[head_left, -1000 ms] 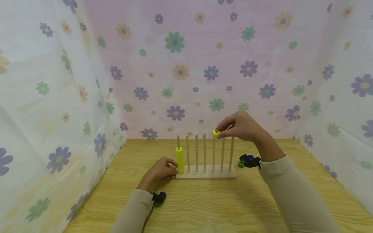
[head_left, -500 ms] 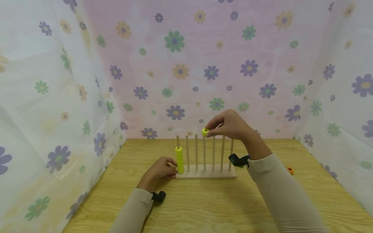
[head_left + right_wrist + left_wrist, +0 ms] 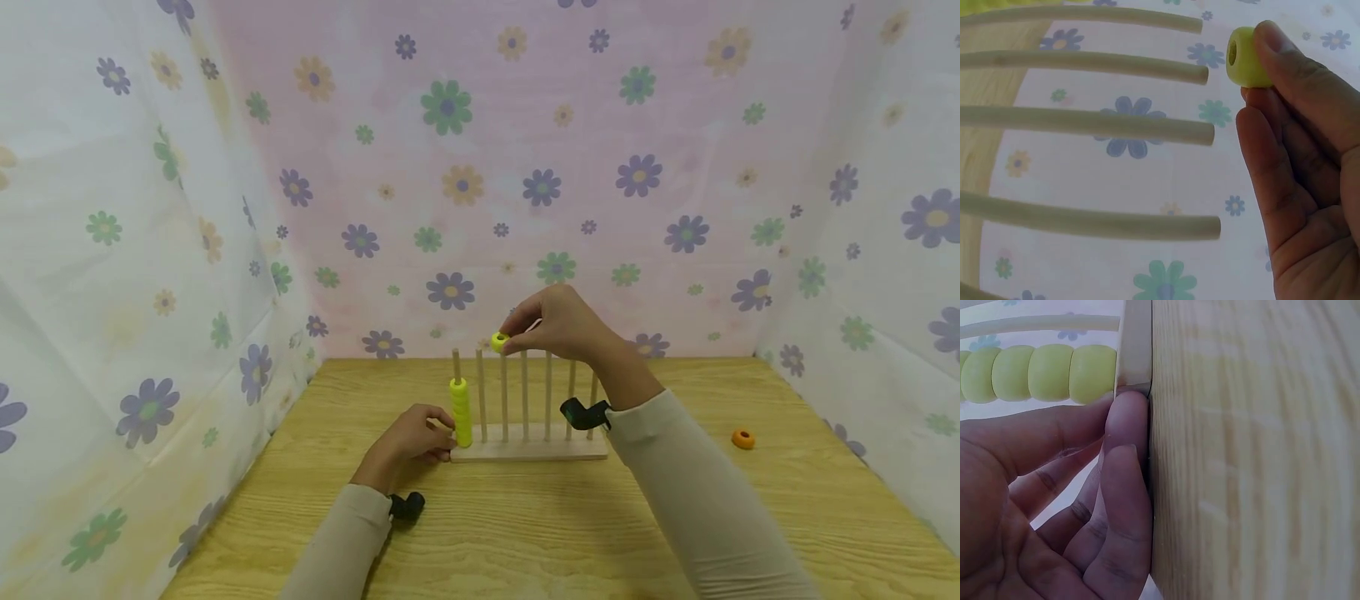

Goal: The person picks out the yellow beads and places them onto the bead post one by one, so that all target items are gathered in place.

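Note:
A wooden peg stand with a row of upright pegs stands on the table. Its leftmost peg carries a stack of yellow beads, the peg's top poking out above. My left hand grips the stand's left end; in the left wrist view its bent fingers press against the end of the base, right below the lowest bead. A single yellow bead is pinched between thumb and fingers of my right hand, level with the peg tips. Its hole faces the pegs in the right wrist view.
An orange bead lies on the table to the right of the stand. Flower-printed cloth hangs behind and on both sides. A black wrist camera on the right arm overlaps the rightmost pegs.
My right hand has moved left over the peg tips with the yellow bead. The orange bead has come into view from behind the right arm. My left hand stays put.

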The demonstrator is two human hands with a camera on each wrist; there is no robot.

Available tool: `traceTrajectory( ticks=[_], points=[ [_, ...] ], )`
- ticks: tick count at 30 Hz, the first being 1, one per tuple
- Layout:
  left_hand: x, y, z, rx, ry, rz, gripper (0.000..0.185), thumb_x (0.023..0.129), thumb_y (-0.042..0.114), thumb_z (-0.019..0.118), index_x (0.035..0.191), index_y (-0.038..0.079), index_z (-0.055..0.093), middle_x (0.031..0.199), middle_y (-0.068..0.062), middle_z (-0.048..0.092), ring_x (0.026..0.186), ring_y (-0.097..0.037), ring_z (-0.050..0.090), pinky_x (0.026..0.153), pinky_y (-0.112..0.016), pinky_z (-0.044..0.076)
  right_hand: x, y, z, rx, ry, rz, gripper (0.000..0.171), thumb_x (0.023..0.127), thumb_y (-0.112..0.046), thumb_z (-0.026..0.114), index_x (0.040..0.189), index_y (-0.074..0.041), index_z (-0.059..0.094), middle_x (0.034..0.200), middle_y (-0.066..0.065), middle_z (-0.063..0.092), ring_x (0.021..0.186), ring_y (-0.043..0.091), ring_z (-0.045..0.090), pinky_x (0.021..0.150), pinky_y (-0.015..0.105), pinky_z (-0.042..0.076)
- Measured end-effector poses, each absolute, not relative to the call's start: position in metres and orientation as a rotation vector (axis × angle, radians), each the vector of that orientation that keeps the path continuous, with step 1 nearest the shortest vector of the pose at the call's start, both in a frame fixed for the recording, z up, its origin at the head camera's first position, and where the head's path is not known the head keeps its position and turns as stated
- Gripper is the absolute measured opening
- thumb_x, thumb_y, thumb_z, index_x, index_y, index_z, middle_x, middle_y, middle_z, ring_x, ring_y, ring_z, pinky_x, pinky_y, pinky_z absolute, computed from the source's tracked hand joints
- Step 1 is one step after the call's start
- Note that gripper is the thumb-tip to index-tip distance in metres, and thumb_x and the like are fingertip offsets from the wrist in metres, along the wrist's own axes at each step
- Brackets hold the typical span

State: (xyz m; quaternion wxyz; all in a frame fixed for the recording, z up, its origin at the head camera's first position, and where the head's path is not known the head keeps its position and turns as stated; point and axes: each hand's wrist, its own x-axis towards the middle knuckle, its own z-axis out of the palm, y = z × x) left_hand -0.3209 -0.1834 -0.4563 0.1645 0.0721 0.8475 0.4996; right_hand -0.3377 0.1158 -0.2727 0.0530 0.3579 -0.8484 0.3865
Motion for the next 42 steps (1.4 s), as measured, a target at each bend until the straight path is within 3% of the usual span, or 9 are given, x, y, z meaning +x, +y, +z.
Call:
traceTrajectory(
  ticks=[9,42],
  points=[
    [-0.321,-0.185,-0.455,0.228,2.392,1.432,0.026,0.093,0.010,0.076,0.117,0.004,0.067,0.088,-0.014,0.077,0.069,-0.021,0.074,0.067,-0.038,0.064,-0.337,0.095,-0.276,1.028,-2.558,1.091,0.012,0.083,-0.033,0.089,0.090,-0.027,0.083,0.088,-0.013,0.078,0.080,0.012,0.073,0.066,0.034,0.059],
    [-0.325,-0.186,-0.456,0.215,2.373,1.423,0.026,0.094,0.012,0.076,0.116,0.004,0.066,0.089,-0.012,0.077,0.071,-0.020,0.075,0.066,-0.036,0.064,-0.333,0.051,-0.286,1.115,-2.470,1.060,0.011,0.086,-0.026,0.087,0.092,-0.018,0.083,0.087,-0.008,0.078,0.079,0.008,0.073,0.067,0.025,0.060]
  ],
)
